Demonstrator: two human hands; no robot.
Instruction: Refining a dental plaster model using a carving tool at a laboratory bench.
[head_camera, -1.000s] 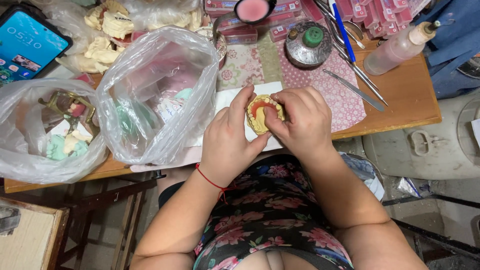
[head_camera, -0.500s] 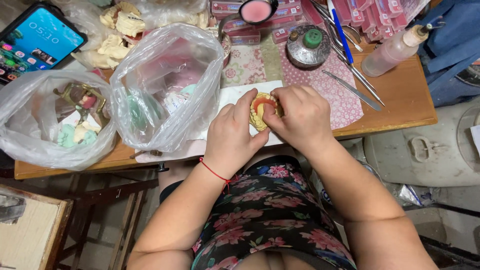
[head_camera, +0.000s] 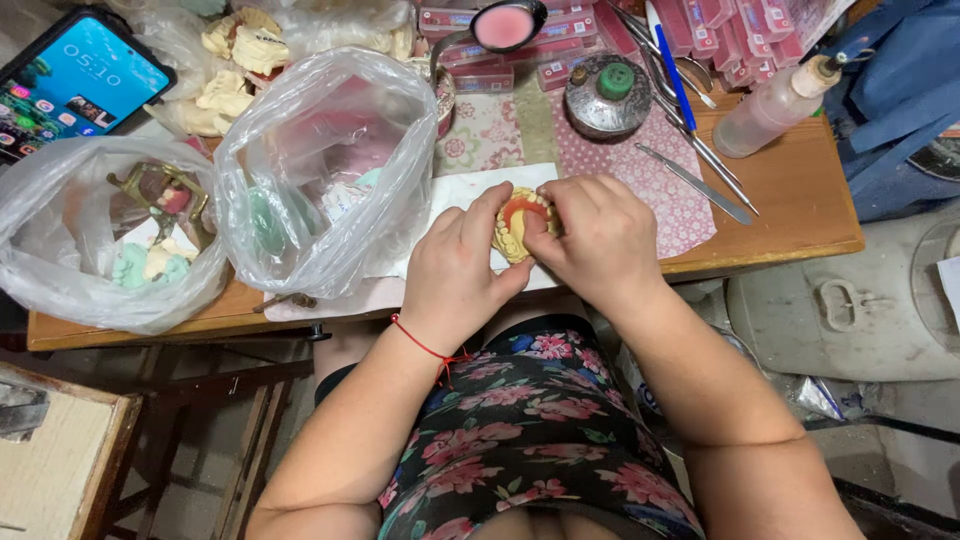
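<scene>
A worn wooden table (head_camera: 800, 215) is standing over a grey floor (head_camera: 880, 410), its dark metal legs (head_camera: 250, 430) showing underneath. A pale wooden crate (head_camera: 60, 470) is sitting at the lower left. A grey plastic lid (head_camera: 840, 305) is lying below the table's right edge. Soft, even light is falling across everything.

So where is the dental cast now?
In the head view, the dental cast sits mid-table, held between the left hand and right hand, right of the clear plastic bag.
</scene>
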